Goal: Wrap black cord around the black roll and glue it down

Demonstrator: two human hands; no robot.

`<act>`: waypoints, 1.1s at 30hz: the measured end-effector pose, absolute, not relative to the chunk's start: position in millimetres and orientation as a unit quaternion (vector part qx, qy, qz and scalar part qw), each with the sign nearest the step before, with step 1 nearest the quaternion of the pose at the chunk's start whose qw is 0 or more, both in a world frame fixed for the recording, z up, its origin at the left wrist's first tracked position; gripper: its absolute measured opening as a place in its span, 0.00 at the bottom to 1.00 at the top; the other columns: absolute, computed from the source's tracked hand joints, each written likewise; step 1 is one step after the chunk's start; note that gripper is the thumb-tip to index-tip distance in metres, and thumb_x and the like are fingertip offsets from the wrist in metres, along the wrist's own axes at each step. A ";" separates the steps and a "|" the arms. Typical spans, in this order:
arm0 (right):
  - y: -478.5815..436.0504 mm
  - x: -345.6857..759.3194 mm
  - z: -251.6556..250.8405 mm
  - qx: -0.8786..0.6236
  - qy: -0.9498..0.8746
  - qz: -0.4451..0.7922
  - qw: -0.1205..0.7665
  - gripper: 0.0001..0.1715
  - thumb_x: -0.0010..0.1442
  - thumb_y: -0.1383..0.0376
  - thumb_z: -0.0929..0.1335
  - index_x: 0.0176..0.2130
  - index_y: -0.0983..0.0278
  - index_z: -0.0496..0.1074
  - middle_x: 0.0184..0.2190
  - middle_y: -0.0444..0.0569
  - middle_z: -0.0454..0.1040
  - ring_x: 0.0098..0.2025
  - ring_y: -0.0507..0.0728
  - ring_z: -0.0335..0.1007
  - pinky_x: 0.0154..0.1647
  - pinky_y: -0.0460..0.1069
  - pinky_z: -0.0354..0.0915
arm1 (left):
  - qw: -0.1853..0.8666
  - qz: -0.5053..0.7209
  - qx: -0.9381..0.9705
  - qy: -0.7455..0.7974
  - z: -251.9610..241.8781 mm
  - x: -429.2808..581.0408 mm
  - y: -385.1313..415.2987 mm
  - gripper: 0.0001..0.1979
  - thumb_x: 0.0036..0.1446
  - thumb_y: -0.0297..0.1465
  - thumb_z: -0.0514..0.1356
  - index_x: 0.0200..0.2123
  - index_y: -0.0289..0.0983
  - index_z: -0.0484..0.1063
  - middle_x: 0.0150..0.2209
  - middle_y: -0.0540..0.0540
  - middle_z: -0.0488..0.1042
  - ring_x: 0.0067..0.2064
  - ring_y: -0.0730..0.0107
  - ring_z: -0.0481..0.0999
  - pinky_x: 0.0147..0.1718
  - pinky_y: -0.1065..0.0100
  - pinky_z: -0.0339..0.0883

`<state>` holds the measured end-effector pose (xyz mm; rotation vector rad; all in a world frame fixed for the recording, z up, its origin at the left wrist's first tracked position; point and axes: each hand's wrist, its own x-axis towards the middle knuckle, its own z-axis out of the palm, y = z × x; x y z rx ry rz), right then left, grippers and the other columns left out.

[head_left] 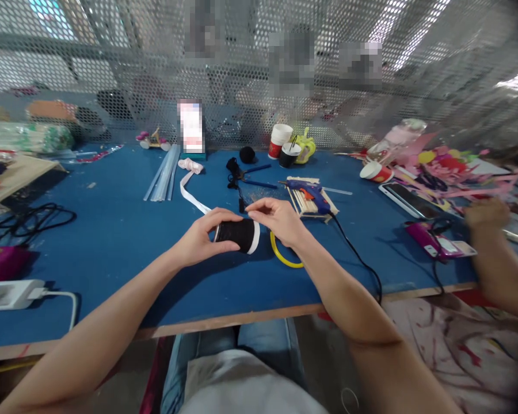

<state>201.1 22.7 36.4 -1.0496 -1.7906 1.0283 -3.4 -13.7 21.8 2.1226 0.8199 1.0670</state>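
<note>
My left hand (202, 238) is wrapped round a paper cup (237, 234) covered in black yarn, which is tilted on its side with its white rim to the right. Just above that rim is my right hand (280, 218), thumb and fingertips pinched together. Whatever is between those fingertips is too small to make out. A yellow ring (282, 259) lies on the table under my right wrist. Behind my left hand, a white ribbon (190, 192) runs back to its small roll. Scissors with blue handles (256, 176) and some black yarn (232, 172) lie beyond the hands.
A blue glue gun (313, 192) rests on a stick rack (300, 201), its cord trailing to the front edge. Clear glue sticks (162, 175) and a phone (191, 129) stand at back left. Paper cups (280, 140) are behind. At right are another person's hand (486, 215) and a phone (408, 201).
</note>
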 end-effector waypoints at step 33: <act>22.0 205.4 40.1 -0.462 -0.696 0.378 0.398 0.21 0.58 0.56 0.63 0.47 0.65 0.66 0.36 0.51 0.74 0.36 0.53 0.69 0.38 0.50 0.65 | 0.448 0.409 0.681 0.410 27.4 -1.6 -13.3 0.24 0.46 0.37 0.64 0.47 0.37 0.66 0.44 0.42 0.69 0.43 0.63 0.70 0.40 0.64 0.67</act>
